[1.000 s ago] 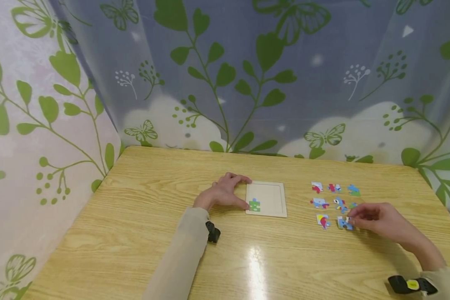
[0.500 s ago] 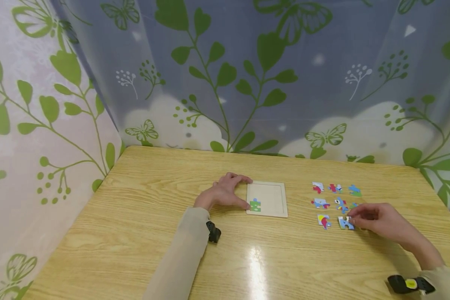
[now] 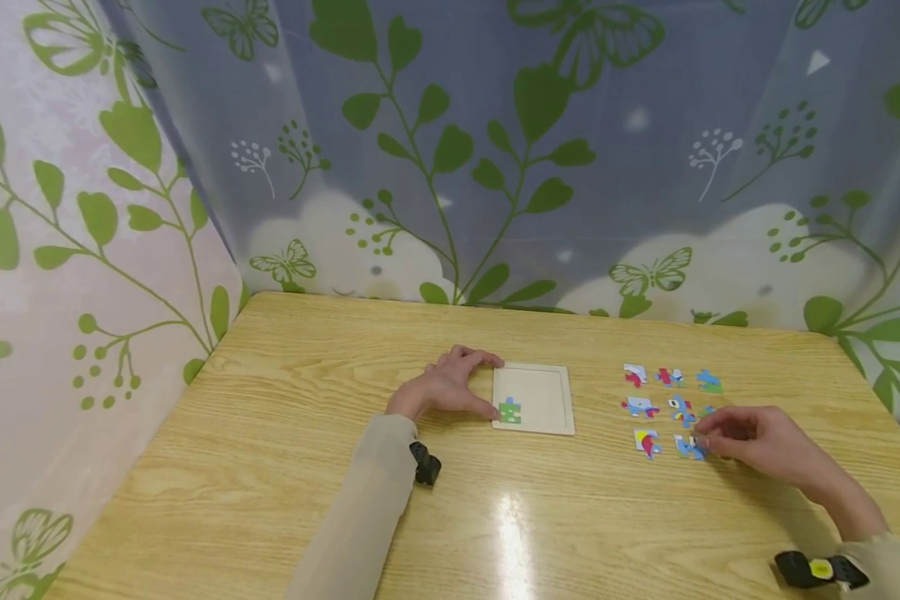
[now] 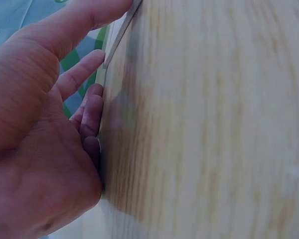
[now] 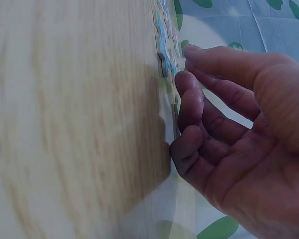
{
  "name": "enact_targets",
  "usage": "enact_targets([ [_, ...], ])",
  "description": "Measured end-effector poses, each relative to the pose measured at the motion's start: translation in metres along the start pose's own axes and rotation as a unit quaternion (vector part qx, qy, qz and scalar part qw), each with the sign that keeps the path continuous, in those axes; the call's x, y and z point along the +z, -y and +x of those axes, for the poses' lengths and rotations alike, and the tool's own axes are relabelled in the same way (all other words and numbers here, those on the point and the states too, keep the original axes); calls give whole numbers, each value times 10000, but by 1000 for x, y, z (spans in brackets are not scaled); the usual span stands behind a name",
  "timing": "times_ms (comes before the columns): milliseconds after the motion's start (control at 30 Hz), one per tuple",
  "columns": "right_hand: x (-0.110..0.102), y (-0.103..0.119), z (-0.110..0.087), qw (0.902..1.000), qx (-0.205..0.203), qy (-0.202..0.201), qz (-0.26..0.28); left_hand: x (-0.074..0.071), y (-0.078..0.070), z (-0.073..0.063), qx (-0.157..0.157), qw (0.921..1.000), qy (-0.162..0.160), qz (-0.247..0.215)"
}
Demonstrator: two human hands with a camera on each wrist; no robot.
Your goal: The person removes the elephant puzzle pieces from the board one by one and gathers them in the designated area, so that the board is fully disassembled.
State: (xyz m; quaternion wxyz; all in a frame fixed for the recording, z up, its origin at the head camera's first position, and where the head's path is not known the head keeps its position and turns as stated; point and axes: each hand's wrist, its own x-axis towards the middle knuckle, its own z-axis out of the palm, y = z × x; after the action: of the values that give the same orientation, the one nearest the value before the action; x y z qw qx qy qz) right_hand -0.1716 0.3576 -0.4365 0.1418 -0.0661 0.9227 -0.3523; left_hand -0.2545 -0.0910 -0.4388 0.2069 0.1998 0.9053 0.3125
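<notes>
My left hand (image 3: 450, 382) spans the left side of a square wooden puzzle board (image 3: 536, 392), thumb at its near corner and index finger at its far one. In the left wrist view the thumb lies straight along the board's edge. A green and blue jigsaw piece (image 3: 510, 411) sits in the board's near left corner. Over on the right, my right hand (image 3: 757, 437) pinches with thumb and index finger at a blue and white jigsaw piece (image 3: 688, 447), close over the table. In the right wrist view the other fingers are curled, and the fingertips partly hide the piece.
Several loose jigsaw pieces lie in rough rows right of the board, among them a yellow and red piece (image 3: 647, 442) and a blue and green piece (image 3: 708, 381). The wooden table (image 3: 307, 358) meets a leaf-patterned curtain (image 3: 495, 208) at its back edge.
The blue and white piece shifts very slightly at the right fingertips. Both hands and the board otherwise stay in place.
</notes>
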Motion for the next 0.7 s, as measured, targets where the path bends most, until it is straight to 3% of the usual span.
enact_targets([
  [200,3,10,0,9988,-220,-253,-370,-3,2,-3,-1,9999,40,-167],
  [400,8,26,3,9965,-588,-435,-416,-4,2,-8,107,9983,-267,-510],
  [533,13,35,8,9937,-880,-541,-438,-4,-2,-13,160,9980,-394,-466],
  [700,21,45,14,9889,-1292,-631,-366,-1,-6,-19,169,9988,-319,-345],
])
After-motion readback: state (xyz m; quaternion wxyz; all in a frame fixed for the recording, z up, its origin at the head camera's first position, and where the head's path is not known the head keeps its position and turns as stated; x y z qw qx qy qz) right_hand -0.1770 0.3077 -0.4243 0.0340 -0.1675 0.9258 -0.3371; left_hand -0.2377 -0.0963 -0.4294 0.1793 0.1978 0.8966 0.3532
